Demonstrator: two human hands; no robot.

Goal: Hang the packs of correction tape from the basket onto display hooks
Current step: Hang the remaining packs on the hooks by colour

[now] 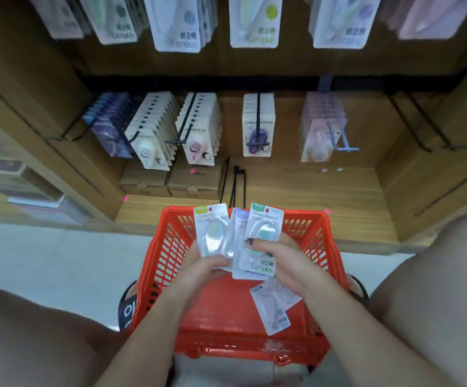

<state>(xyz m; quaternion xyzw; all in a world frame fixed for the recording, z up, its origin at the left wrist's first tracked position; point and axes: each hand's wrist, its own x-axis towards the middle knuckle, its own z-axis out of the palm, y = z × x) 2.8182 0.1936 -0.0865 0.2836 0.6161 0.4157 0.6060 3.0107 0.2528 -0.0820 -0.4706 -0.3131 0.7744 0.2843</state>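
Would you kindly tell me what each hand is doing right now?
Left hand: grips the yellow-topped pack.
Right hand: grips the green-topped pack.
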